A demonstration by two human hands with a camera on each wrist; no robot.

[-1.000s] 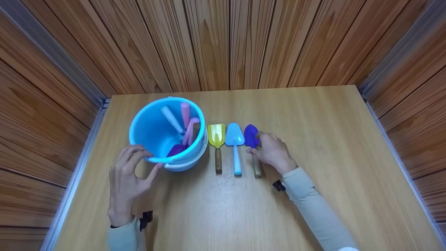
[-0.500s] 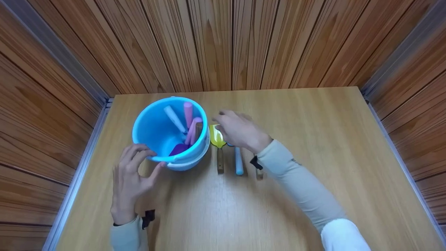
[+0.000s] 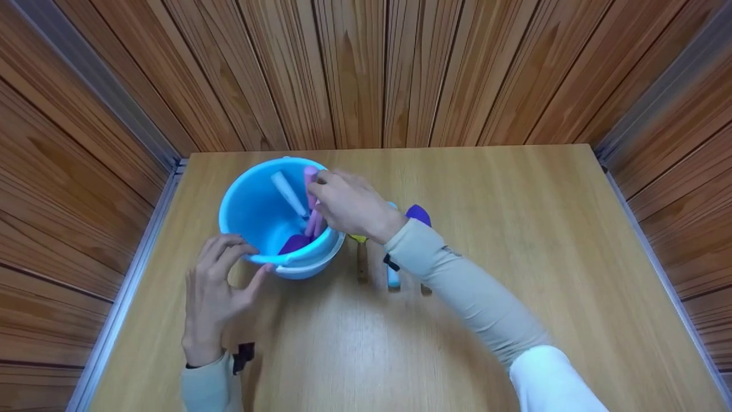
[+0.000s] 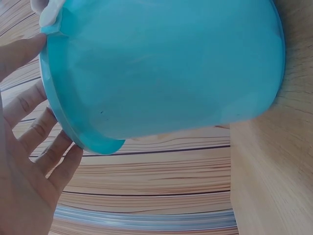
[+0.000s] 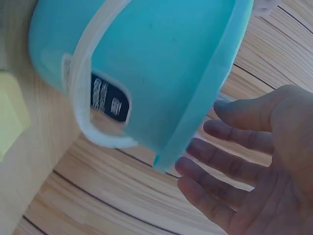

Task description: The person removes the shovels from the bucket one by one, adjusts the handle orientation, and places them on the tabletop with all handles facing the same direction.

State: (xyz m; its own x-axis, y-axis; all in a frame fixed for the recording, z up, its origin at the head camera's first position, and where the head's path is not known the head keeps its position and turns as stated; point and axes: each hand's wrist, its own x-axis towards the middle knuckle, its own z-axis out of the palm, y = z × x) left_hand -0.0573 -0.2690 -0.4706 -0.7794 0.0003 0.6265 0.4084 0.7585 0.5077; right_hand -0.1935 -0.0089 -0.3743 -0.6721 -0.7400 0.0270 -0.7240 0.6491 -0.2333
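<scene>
A light blue bucket (image 3: 246, 197) stands at the back left, several tools inside it. My left hand (image 3: 211, 297) holds its front-left rim; in the left wrist view, the thumb and fingertips meet the rim's edge. My right hand (image 3: 354, 209) reaches to the bucket's right rim, fingers bent loosely over it beside a pink handle (image 3: 310, 186). In the right wrist view, the thumb and fingers are spread apart at the rim, with no tool visible between them. Also inside are a pale blue handle (image 3: 287, 193) and a purple piece (image 3: 294, 244).
Right of the bucket lie a yellow spade (image 3: 362, 260), a blue trowel (image 3: 393, 277) and a purple trowel (image 3: 419, 214), partly covered by my right arm. A white bucket handle (image 5: 83, 93) hangs at the bucket's side. Wood-panelled walls (image 3: 360, 74) enclose the wooden table (image 3: 514, 229).
My right hand has moved left from the purple trowel, over the blue trowel and yellow spade, to the bucket's right rim. My left hand stays at the rim. The three loose tools still lie there.
</scene>
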